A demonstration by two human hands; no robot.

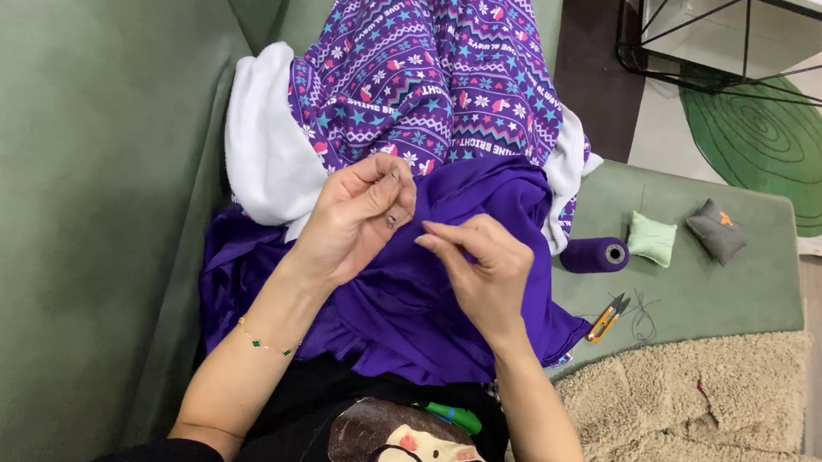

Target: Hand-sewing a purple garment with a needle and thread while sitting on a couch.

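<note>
**Hand Position: Both Hands at the Purple Fabric**

The left hand (360,214) sits at the centre of the frame, fingers curled inward with thumb and forefinger pinched together on a small item too tiny to identify. The right hand (481,268) is just beside it, slightly lower and to the right, its fingertips also drawn into a pinch aimed toward the left hand. The fingertips of the two hands are near each other but apart.

Both hands rest over the purple fabric (403,311), which lies bunched across the lap in the middle of the frame — spreading to lower left and lower right. Above it, at top centre, lies a patterned purple blanket (427,62) with a white fleece lining (258,146).

At centre right, on the green cushion (717,291), the following items are laid out, well apart from the hands:
- a purple thread spool (595,255)
- yellow-handled thread snips (610,316)
- a pale green pincushion (651,238)
- a grey pincushion (716,230)
</note>
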